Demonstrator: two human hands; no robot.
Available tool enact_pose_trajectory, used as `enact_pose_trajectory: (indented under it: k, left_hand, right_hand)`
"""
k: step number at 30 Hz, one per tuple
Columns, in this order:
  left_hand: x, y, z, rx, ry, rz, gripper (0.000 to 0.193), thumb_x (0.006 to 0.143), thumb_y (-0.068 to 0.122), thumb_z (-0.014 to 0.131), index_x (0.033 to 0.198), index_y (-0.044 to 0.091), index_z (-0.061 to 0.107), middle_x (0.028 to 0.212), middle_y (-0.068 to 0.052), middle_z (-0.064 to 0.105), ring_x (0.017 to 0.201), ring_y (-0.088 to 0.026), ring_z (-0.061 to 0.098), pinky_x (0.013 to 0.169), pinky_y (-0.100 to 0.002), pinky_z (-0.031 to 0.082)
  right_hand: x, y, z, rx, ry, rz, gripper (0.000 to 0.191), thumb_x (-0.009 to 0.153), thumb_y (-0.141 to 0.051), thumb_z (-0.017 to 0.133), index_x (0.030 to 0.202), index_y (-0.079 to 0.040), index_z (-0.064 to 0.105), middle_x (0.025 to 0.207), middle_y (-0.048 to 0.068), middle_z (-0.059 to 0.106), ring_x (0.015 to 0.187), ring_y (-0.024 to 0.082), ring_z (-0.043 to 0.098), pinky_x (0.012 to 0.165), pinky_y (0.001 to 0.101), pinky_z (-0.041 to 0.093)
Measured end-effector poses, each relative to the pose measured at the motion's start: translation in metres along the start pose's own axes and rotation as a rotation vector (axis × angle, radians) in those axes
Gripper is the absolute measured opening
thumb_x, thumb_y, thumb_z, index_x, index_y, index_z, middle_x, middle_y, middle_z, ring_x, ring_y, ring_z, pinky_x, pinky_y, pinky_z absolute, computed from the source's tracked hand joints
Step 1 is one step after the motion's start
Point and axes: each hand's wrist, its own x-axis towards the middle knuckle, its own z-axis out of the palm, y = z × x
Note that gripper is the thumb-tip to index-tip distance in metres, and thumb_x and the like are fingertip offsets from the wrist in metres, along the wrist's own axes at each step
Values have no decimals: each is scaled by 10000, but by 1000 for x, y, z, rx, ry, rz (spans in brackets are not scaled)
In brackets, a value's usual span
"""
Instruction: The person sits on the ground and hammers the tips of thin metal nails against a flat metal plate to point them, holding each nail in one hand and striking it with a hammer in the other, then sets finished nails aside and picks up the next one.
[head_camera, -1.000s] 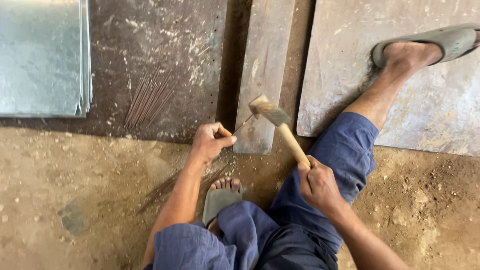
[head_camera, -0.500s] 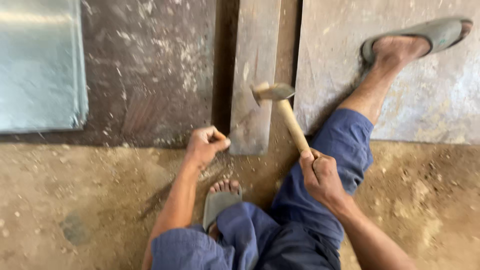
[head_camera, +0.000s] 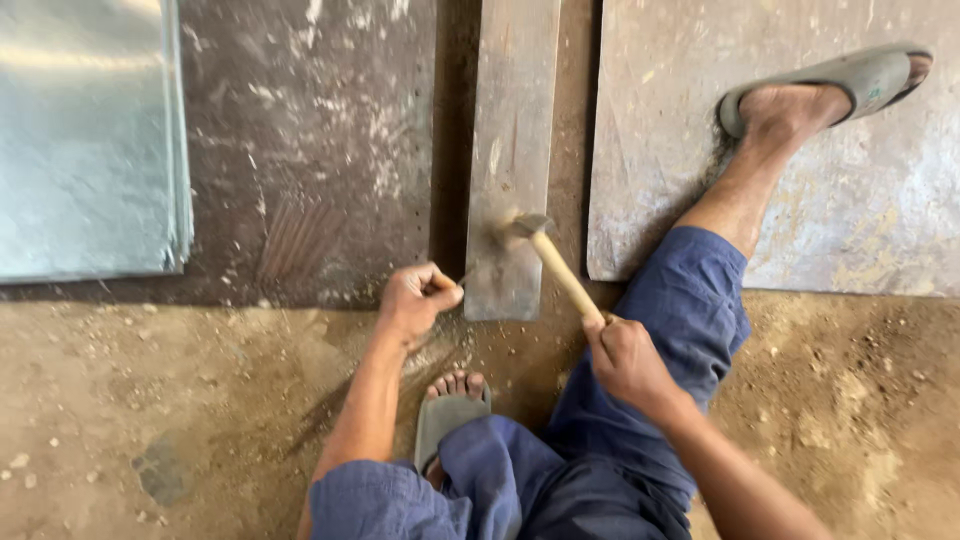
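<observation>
Hammer (head_camera: 530, 228) dropped onto metal strip (head_camera: 512, 150); right hand (head_camera: 625, 358) gripping handle

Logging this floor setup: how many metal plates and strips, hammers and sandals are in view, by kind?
Shiny sheet stack: 1
Flat plates: 2, dark and pale
Narrow strip: 1
Hammer: 1
Sandals: 2
Total: 7
</observation>
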Motion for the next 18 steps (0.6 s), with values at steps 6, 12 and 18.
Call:
enact_pose_trajectory:
  k: [6, 12, 18]
  left_hand:
    - [0, 1, -2, -99, -28, 0, 65, 827, 7, 801, 832, 41, 746, 751, -29, 717, 658, -88, 607, 619, -276, 515]
    - [0, 4, -3, 170, -5, -130, 60, 809, 48, 802, 837, 77, 758, 739, 13, 727, 624, -71, 608, 586, -250, 509]
    - [1, -2, -4, 37, -31, 19, 38, 826, 31, 790, 834, 41, 754, 722, 6, 714, 621, -57, 584, 567, -255, 472]
  right_hand:
    - [-3, 4, -1, 144, 75, 188, 388, 1056, -157, 459, 746, 53, 561, 604, 177, 498, 516, 283, 469, 500, 426, 398]
    - [-4, 10, 4, -26, -27, 136, 505, 1082, -222, 523, 653, 42, 548, 613, 177, 521, 479, 273, 474, 514, 424, 383]
    - [-10, 13, 6, 100, 7, 140, 403, 1071, -242, 496, 814, 52, 594, 631, 191, 527, 511, 320, 505, 509, 422, 411]
